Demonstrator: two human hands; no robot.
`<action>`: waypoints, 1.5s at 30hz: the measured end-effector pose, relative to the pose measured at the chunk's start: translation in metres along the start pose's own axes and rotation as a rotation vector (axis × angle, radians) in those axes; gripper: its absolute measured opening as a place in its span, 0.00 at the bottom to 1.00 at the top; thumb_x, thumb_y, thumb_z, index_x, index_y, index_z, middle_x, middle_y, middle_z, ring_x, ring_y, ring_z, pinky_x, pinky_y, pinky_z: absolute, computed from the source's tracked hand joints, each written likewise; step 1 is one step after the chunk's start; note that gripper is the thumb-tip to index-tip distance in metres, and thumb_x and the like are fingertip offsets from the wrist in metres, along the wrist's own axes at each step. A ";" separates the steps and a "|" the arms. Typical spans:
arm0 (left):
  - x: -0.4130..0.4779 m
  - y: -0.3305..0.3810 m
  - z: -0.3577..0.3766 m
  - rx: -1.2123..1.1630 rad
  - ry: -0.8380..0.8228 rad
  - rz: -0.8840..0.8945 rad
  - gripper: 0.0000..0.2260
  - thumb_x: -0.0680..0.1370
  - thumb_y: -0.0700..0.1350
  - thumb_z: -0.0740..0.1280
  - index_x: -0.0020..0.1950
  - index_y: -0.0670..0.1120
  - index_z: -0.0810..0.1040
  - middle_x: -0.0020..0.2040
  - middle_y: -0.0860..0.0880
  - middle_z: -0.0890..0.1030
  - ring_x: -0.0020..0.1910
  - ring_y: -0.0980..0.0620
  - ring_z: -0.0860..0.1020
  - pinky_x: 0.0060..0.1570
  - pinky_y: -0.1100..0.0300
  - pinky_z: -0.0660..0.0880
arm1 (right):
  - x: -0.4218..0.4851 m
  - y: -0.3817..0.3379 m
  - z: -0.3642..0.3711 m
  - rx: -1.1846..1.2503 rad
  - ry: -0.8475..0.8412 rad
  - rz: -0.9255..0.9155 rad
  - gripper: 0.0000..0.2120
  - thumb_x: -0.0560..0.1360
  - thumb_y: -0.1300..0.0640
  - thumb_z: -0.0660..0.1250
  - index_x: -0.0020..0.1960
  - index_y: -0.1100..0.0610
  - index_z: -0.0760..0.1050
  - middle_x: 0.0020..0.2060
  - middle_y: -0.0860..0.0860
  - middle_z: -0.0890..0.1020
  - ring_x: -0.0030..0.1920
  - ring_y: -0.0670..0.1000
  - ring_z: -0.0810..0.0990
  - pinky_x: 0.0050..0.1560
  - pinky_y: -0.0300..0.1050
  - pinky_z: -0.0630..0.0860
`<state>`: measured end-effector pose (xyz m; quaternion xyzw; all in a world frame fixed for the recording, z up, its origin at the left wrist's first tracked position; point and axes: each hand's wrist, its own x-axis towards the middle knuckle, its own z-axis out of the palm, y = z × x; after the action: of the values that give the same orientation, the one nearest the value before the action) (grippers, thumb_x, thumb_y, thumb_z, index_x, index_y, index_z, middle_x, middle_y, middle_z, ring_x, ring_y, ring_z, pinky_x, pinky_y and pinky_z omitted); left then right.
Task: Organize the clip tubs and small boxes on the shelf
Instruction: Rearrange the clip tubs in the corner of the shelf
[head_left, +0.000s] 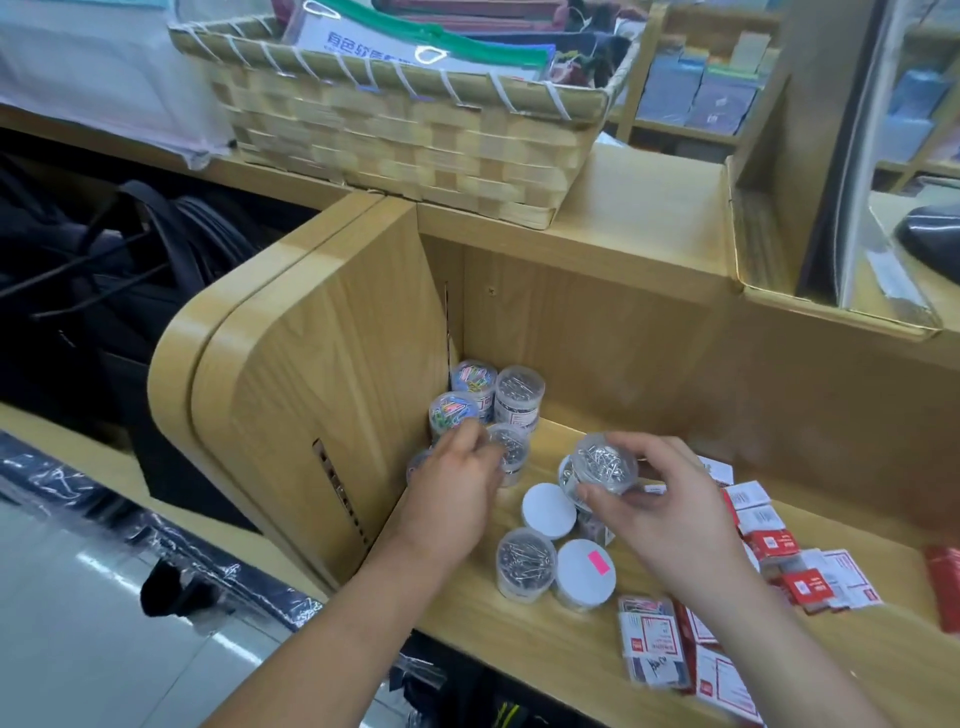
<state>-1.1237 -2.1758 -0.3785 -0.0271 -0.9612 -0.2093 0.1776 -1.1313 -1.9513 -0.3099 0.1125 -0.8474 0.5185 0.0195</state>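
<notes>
The tipped tub (608, 464), clear and full of silver clips, is pinched by the right hand (670, 514) between the thumb and the curled fingers. It is held just above the wooden shelf (519, 649), and its top is turned toward the camera. The side tub (511, 452), also full of silver clips, is gripped at its top by the curled fingers of the left hand (457, 483). It is stood on the shelf close to the left wall (332, 374). Behind it, three more tubs are packed into the back left corner: the back colour tub (472, 378), the front colour tub (453, 410) and the tall silver tub (519, 395). In the middle of the shelf, between the two hands, the white-lid tub (549, 510) is seen. Nearer the front edge, the open-top tub (525, 564) and the pink-sticker tub (584, 574) are stood side by side, touching. Small red and white boxes (769, 540) are scattered on the right side of the shelf. Flat clip packs (654, 639) are laid at the front edge, beside the right wrist. A woven basket (405, 140) is set on the top above the shelf.
</notes>
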 end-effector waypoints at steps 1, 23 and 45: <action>-0.002 -0.002 -0.005 -0.062 0.004 -0.007 0.07 0.76 0.39 0.71 0.53 0.45 0.82 0.54 0.49 0.78 0.54 0.46 0.80 0.44 0.51 0.81 | 0.004 -0.001 0.005 -0.003 -0.006 -0.007 0.22 0.66 0.57 0.82 0.53 0.40 0.78 0.51 0.40 0.77 0.50 0.41 0.81 0.50 0.43 0.82; -0.098 0.038 -0.010 -0.436 -0.042 -0.125 0.30 0.71 0.55 0.75 0.69 0.64 0.67 0.62 0.64 0.75 0.61 0.63 0.74 0.60 0.69 0.71 | 0.057 -0.002 0.088 0.097 -0.108 0.228 0.26 0.68 0.63 0.80 0.56 0.50 0.68 0.45 0.48 0.83 0.46 0.45 0.84 0.56 0.57 0.81; -0.066 -0.007 -0.003 -0.123 0.079 -0.214 0.25 0.71 0.57 0.77 0.66 0.53 0.79 0.55 0.57 0.74 0.54 0.53 0.76 0.42 0.62 0.74 | 0.072 -0.016 0.074 -0.469 -0.310 -0.011 0.36 0.73 0.40 0.72 0.76 0.47 0.63 0.56 0.45 0.64 0.66 0.48 0.69 0.65 0.50 0.72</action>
<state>-1.0622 -2.1824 -0.4016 0.0729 -0.9362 -0.2863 0.1901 -1.1914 -2.0357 -0.3195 0.1875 -0.9365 0.2846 -0.0820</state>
